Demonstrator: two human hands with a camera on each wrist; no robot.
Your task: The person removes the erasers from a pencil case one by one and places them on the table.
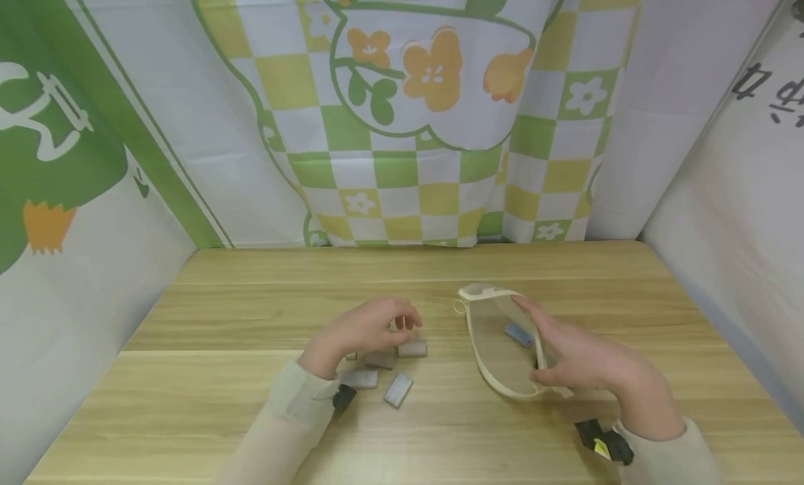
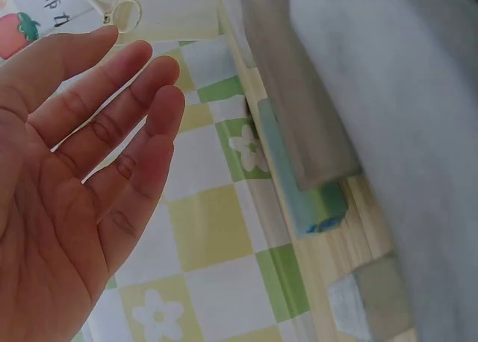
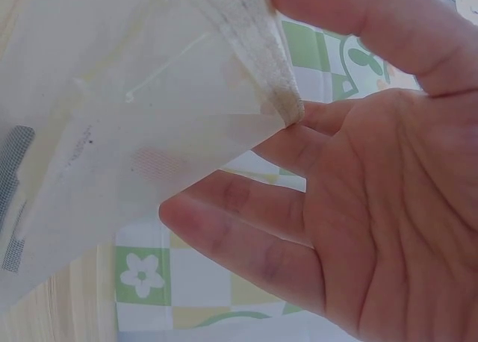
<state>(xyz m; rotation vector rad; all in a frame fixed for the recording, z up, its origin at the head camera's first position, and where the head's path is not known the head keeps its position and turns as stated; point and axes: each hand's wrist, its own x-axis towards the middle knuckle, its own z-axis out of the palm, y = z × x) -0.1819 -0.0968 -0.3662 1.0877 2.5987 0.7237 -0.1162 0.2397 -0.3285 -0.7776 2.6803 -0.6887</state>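
Note:
My left hand (image 1: 367, 326) hovers over several small grey rectangular blocks, its fingers loosely bent with nothing between them. One block (image 1: 398, 390) lies at an angle nearest me; another block (image 1: 412, 347) is just under the fingertips. In the left wrist view a blue-green piece (image 2: 299, 185) shows among them. With my right hand (image 1: 584, 356) I grip the side of a translucent zip pouch (image 1: 493, 331), thumb and fingers at its cream edge. Its mouth gapes toward the left hand. A blue block (image 1: 518, 334) lies inside the pouch. The right wrist view shows the pouch's wall (image 3: 149, 81) close up.
The wooden table (image 1: 251, 282) runs back to a checked, flowered curtain (image 1: 433, 178). White cloth walls (image 1: 735, 213) border it on both sides. A ring pull (image 1: 460, 306) hangs at the pouch's far left corner. Dark straps (image 1: 604, 443) sit at the wrists.

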